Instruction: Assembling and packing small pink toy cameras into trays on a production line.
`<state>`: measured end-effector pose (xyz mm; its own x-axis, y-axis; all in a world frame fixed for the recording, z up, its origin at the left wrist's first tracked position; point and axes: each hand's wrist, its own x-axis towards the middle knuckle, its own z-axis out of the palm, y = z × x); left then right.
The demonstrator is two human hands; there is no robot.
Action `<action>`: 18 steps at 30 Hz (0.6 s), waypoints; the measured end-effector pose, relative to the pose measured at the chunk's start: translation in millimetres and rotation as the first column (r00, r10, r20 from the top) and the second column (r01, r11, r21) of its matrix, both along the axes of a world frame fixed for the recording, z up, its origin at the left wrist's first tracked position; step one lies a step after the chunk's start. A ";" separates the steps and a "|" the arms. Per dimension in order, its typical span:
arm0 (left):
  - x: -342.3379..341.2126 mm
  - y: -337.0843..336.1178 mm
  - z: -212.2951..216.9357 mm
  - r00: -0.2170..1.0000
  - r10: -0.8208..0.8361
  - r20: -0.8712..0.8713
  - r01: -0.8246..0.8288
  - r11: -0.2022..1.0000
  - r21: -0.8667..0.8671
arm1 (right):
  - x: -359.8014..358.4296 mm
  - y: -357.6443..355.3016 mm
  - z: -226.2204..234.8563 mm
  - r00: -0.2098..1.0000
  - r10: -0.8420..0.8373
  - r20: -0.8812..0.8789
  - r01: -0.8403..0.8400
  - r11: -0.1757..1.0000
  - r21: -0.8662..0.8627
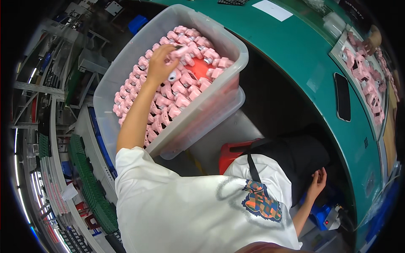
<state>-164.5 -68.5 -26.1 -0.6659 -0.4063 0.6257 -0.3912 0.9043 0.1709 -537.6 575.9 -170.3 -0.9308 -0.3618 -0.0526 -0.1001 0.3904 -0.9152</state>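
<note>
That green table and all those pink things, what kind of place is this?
Probably a factory assembly line. A clear bin brims with identical pink parts, more lie on the long green workbench, and the left hand reaches in.

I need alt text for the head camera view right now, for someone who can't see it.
Seen from above, the person's left hand reaches into a clear plastic bin full of small pink parts and touches them. The right hand rests low by a black apron, beside a green workbench that carries more pink parts in a tray.
</note>
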 end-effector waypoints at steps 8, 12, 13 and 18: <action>16.8 -18.2 4.9 0.788 0.453 -0.416 -0.029 0.703 0.711 | 10.8 -17.2 23.7 0.999 -0.040 -0.013 0.040 0.999 0.013; 1.4 1.3 40.6 0.741 0.428 -0.517 0.219 0.574 0.789 | 21.9 -41.3 58.8 0.987 -0.006 -0.161 0.005 1.000 -0.002; -3.5 15.7 56.3 0.742 0.395 -0.541 0.289 0.541 0.790 | 27.0 -49.2 74.5 0.973 0.015 -0.230 -0.017 1.000 -0.005; -52.7 139.5 126.5 0.743 0.205 -0.637 0.615 0.166 0.771 | 61.1 -101.0 128.3 0.957 0.258 -0.131 -0.285 0.921 -0.266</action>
